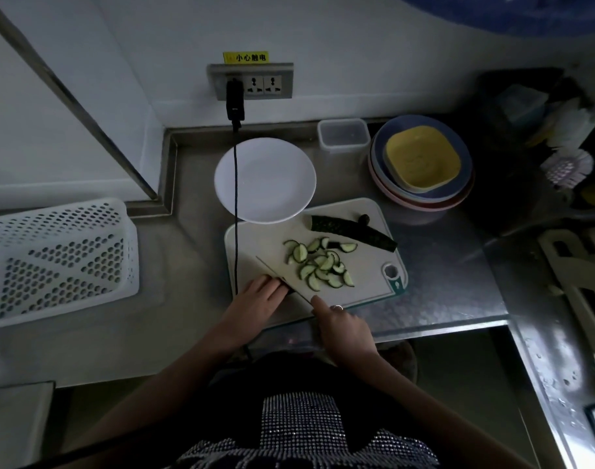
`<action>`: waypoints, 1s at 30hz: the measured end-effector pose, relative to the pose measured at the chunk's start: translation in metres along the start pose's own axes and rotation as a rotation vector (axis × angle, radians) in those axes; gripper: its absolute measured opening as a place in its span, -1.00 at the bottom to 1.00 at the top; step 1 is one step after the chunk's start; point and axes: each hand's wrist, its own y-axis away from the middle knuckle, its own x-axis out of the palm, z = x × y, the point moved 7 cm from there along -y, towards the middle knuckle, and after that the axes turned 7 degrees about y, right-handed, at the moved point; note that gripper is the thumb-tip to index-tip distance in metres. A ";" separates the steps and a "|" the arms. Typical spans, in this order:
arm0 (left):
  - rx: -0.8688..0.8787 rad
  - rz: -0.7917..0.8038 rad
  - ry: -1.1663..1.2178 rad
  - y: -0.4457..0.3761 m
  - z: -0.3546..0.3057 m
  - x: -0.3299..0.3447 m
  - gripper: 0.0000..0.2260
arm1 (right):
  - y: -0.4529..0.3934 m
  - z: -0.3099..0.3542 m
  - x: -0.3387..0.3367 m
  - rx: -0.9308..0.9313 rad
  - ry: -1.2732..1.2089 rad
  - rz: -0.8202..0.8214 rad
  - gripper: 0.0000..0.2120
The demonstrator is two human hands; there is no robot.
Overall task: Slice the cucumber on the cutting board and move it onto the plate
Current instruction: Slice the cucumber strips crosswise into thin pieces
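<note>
The pale cutting board point(367, 214) lies on the steel counter. On it are a pile of half-moon cucumber slices point(318, 264) and, behind them, a long dark cucumber half point(353, 231). A knife point(272, 269) crosses the board's near-left part, its tip pointing far left. My right hand point(340, 324) grips its handle, with the index finger stretched along the spine. My left hand point(255, 299) lies left of the blade, fingertips pressing a small dark cucumber piece point(285, 285) that is mostly hidden. The white plate point(265, 179) sits behind the board and overlaps its far-left edge.
A black cable point(236, 204) hangs from the wall socket across the plate and the board's left edge. A white perforated basket point(59, 258) stands at the left. Stacked bowls point(421, 164) and a clear container point(343, 135) stand behind the board on the right. The counter edge runs just in front of the board.
</note>
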 end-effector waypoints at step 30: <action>-0.013 0.025 0.045 -0.002 0.001 -0.003 -0.62 | 0.000 0.000 0.000 -0.004 -0.095 0.007 -0.74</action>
